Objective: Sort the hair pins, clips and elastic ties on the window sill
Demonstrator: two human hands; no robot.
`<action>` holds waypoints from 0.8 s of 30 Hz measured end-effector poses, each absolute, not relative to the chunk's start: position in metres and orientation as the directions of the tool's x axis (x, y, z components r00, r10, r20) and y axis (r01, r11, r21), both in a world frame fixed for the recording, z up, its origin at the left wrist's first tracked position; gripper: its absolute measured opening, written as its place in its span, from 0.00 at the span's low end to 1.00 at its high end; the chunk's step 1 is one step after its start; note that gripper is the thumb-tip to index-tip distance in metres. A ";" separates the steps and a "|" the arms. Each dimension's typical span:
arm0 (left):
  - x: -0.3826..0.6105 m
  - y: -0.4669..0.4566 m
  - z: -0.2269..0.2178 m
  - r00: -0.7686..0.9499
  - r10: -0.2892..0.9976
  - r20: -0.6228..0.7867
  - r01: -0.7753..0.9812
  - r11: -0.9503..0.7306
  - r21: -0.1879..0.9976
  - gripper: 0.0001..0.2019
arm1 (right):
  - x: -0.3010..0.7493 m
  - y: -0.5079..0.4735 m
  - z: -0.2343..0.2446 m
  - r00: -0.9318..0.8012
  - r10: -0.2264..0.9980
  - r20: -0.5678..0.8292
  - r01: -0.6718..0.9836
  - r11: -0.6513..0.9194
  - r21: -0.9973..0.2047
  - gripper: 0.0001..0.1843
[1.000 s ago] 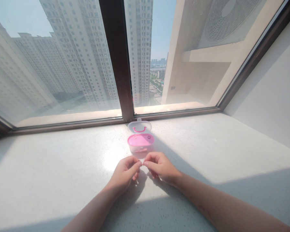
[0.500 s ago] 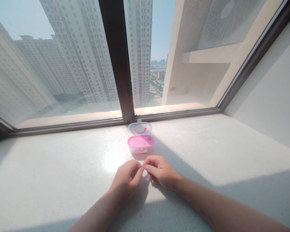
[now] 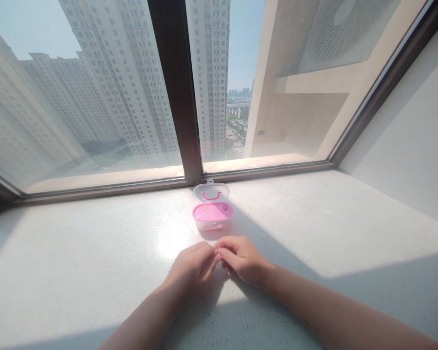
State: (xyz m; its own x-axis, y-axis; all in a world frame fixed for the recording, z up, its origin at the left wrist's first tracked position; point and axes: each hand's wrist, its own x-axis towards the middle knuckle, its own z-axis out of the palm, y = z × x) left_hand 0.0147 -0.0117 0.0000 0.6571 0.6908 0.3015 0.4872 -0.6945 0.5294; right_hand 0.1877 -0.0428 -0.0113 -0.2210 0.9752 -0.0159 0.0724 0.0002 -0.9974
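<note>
My left hand [image 3: 191,265] and my right hand [image 3: 244,258] meet fingertip to fingertip above the sill, both closed in a pinch. Something small and pale shows between the fingertips, too small to name. Just beyond them stands an oval pink box [image 3: 213,218] with clear sides. Its clear lid [image 3: 210,192], fitted with a pink handle, is tipped back toward the window. On the box's pink top lie a small dark ring-shaped item [image 3: 225,207] and another small item that I cannot make out.
The pale speckled sill [image 3: 95,272] spreads around my hands, with bright sun and shadow across it. Behind the box runs a dark window frame [image 3: 191,172]. A white wall [image 3: 405,146] bounds the right side. Tall buildings and a fan unit stand outside the glass.
The fingers of both hands have shifted slightly, and my left fingers have turned more over the pinched spot. The box and lid have not moved.
</note>
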 end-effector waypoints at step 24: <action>0.012 -0.013 -0.001 0.397 0.634 0.664 0.279 -0.772 0.571 0.23 | 0.187 -0.043 -0.002 -0.234 0.960 -0.152 -0.253 -0.211 -0.944 0.11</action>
State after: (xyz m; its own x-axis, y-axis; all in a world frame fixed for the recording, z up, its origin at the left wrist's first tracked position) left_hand 0.0120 -0.0128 -0.0008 0.3971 0.6338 0.6638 0.2786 -0.7724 0.5708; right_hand 0.1871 -0.0435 -0.0019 -0.2344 0.9602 -0.1517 -0.2532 -0.2109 -0.9441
